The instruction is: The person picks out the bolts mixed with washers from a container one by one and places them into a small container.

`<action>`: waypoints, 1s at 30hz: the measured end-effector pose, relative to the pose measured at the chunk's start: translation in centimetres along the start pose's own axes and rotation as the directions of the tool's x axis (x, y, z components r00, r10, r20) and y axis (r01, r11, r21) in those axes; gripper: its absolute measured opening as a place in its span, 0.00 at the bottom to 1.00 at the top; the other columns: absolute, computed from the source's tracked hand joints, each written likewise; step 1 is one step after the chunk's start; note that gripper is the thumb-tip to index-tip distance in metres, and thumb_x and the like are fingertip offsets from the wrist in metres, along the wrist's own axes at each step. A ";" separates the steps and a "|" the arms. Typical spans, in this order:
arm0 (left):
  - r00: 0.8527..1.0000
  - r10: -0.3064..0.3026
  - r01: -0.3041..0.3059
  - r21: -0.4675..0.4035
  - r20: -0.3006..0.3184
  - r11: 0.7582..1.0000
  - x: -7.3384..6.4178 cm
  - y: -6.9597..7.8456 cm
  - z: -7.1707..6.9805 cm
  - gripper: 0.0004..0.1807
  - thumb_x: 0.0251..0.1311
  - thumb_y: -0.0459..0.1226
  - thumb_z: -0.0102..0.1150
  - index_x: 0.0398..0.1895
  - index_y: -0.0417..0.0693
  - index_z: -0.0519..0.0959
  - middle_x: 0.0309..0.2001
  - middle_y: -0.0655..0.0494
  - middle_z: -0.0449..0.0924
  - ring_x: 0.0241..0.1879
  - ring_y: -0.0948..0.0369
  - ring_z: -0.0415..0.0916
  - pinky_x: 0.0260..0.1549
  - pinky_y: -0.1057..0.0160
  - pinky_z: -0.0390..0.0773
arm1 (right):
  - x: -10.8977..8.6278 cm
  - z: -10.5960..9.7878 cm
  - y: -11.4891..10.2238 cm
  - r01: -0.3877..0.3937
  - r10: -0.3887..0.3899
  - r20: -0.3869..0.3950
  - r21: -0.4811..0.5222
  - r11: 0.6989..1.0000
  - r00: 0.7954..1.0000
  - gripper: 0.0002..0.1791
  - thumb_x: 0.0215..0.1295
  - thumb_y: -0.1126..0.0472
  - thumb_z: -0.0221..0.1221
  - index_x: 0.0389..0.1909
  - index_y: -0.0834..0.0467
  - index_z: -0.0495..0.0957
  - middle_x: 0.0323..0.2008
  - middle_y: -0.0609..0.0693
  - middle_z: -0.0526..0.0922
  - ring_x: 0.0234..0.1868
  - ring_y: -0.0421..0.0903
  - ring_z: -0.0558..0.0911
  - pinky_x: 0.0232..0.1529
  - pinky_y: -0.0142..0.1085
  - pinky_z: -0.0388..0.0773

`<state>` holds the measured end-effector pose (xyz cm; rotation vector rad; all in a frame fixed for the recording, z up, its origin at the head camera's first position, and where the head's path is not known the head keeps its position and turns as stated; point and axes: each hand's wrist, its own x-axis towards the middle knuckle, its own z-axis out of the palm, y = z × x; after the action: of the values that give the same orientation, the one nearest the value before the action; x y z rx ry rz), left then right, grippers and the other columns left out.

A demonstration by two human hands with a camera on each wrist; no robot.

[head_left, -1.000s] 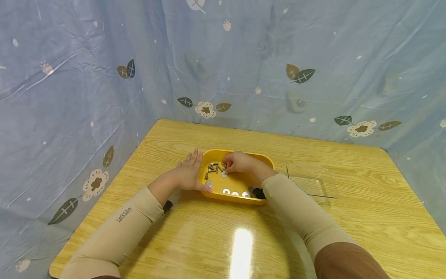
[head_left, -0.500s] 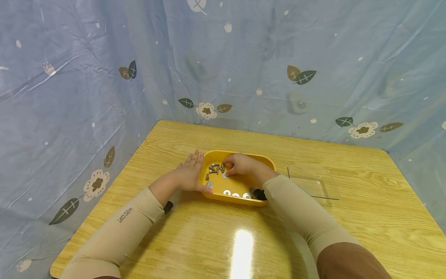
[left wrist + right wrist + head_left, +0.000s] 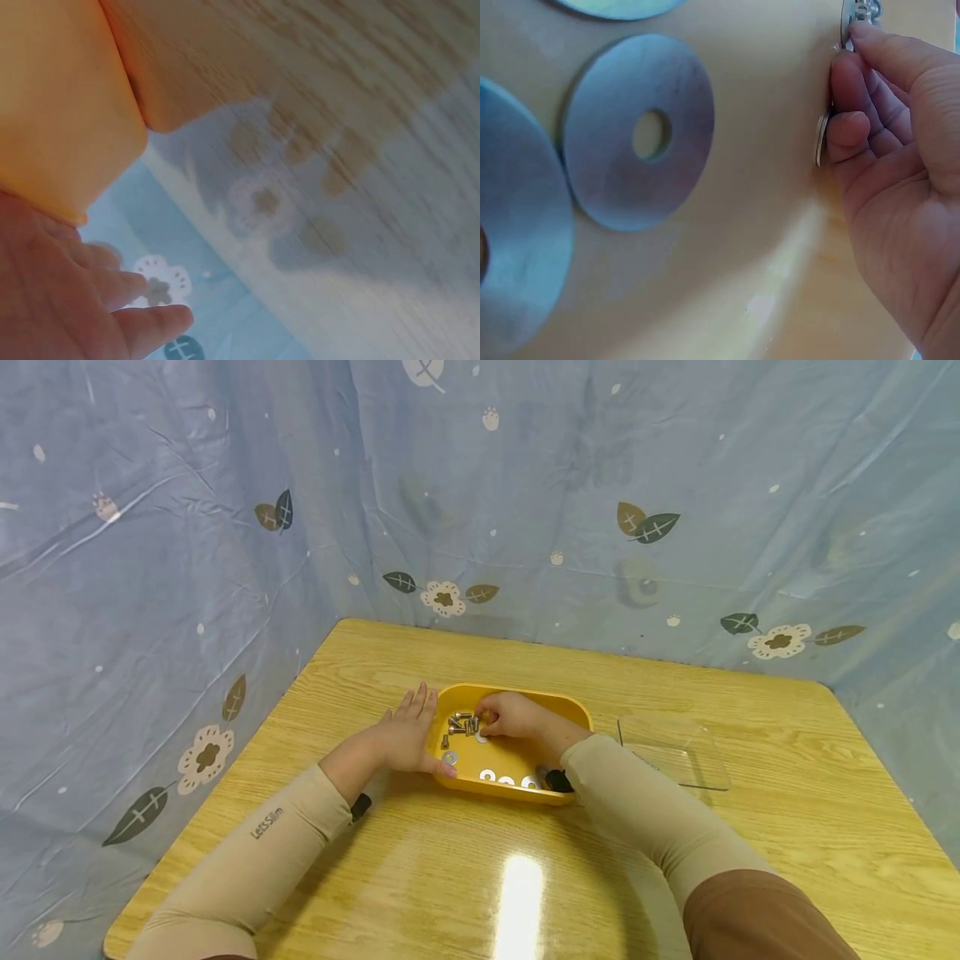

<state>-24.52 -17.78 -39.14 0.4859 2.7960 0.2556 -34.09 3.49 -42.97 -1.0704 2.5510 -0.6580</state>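
Note:
A yellow tray [image 3: 510,787] holds several metal bolts [image 3: 457,727] clustered at its left end and several flat washers [image 3: 487,774]. My left hand [image 3: 405,739] lies against the tray's left end, fingers straight along the outside and thumb over the front rim. Inside the tray, my right hand [image 3: 512,714] has its curled fingers and thumb at a bolt [image 3: 476,724] beside the cluster. A washer [image 3: 482,737] lies just below those fingertips. In the right wrist view, large washers [image 3: 641,131] fill the left side, while the fingertips partly hide the metal pieces at the top right.
A clear plastic lid-like piece [image 3: 675,752] lies on the wooden table [image 3: 420,877], right of the tray. A black object [image 3: 557,781] sits at the tray's front right corner, by the right wrist. Patterned blue curtain [image 3: 555,485] hangs behind and beside the table.
My right hand has moved slightly left in the tray, bringing the bolt at its fingertips up against the other bolts. The left hand has stayed at the tray's end.

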 end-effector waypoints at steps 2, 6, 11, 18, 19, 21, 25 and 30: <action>1.000 0.002 -0.002 -0.003 -0.001 1.000 0.0 0.0 0.0 0.73 0.33 0.74 0.54 0.71 0.39 0.31 0.70 0.40 0.22 0.69 0.44 0.24 0.59 0.35 0.44 | 0.0 0.1 0.0 -0.008 0.008 -0.004 0.000 1.000 1.000 0.18 0.53 0.58 0.66 0.45 0.59 0.77 0.22 0.45 0.76 0.22 0.37 0.71 0.26 0.27 0.68; 1.000 0.005 -0.005 -0.002 -0.005 1.000 0.0 -0.1 0.1 0.73 0.32 0.75 0.53 0.71 0.39 0.31 0.70 0.40 0.22 0.69 0.45 0.24 0.59 0.35 0.45 | 0.2 0.2 0.1 -0.014 0.014 -0.021 -0.008 1.000 1.000 0.19 0.51 0.55 0.67 0.43 0.58 0.78 0.22 0.44 0.76 0.22 0.37 0.71 0.26 0.27 0.69; 1.000 0.010 -0.010 0.004 -0.013 1.000 0.0 -0.1 0.1 0.73 0.33 0.74 0.54 0.70 0.38 0.31 0.70 0.39 0.22 0.69 0.43 0.26 0.59 0.35 0.45 | 0.3 0.3 -0.2 -0.008 0.008 -0.042 -0.001 1.000 0.999 0.16 0.52 0.56 0.66 0.41 0.58 0.78 0.22 0.44 0.77 0.22 0.37 0.72 0.26 0.28 0.70; 1.000 0.013 -0.013 0.015 -0.017 1.000 0.1 -0.1 0.1 0.73 0.34 0.74 0.54 0.70 0.39 0.30 0.70 0.39 0.23 0.69 0.43 0.26 0.59 0.35 0.46 | 0.2 0.4 -0.4 -0.015 0.014 -0.062 -0.011 1.000 0.998 0.12 0.53 0.56 0.66 0.37 0.57 0.78 0.21 0.44 0.77 0.22 0.38 0.72 0.25 0.28 0.69; 1.000 0.012 -0.012 0.017 -0.015 1.000 0.2 -0.2 0.2 0.73 0.33 0.75 0.53 0.70 0.39 0.30 0.70 0.39 0.22 0.69 0.43 0.26 0.59 0.35 0.46 | 0.2 0.5 -0.4 -0.010 0.010 -0.063 -0.015 1.000 0.998 0.12 0.53 0.56 0.66 0.37 0.57 0.78 0.22 0.44 0.77 0.22 0.37 0.72 0.26 0.28 0.69; 1.000 0.011 -0.011 0.020 -0.015 1.000 0.2 -0.2 0.2 0.73 0.32 0.75 0.52 0.71 0.39 0.31 0.70 0.39 0.23 0.69 0.43 0.26 0.59 0.35 0.46 | 0.2 0.5 -0.3 -0.009 0.008 -0.061 -0.018 1.000 0.998 0.12 0.54 0.56 0.65 0.37 0.56 0.79 0.22 0.44 0.77 0.22 0.37 0.72 0.26 0.28 0.69; 1.000 0.006 -0.006 0.017 -0.013 1.000 0.2 -0.2 0.3 0.73 0.33 0.75 0.52 0.71 0.39 0.30 0.70 0.39 0.23 0.69 0.44 0.25 0.59 0.35 0.46 | 0.2 0.6 -0.3 0.002 -0.004 -0.053 -0.027 1.000 0.999 0.11 0.55 0.57 0.64 0.38 0.55 0.79 0.21 0.43 0.76 0.22 0.37 0.71 0.25 0.27 0.69; 1.000 0.003 -0.003 0.006 -0.012 1.000 0.1 -0.2 0.3 0.72 0.34 0.74 0.53 0.71 0.39 0.31 0.70 0.40 0.23 0.69 0.44 0.26 0.59 0.35 0.45 | 0.2 0.5 -0.2 0.029 -0.032 -0.057 -0.052 0.998 0.998 0.11 0.57 0.59 0.63 0.41 0.57 0.80 0.21 0.44 0.74 0.22 0.37 0.70 0.27 0.28 0.68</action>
<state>-24.59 -17.87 -39.50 0.4915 2.8088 0.2513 -33.84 3.07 -43.33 -1.1247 2.6183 -0.6441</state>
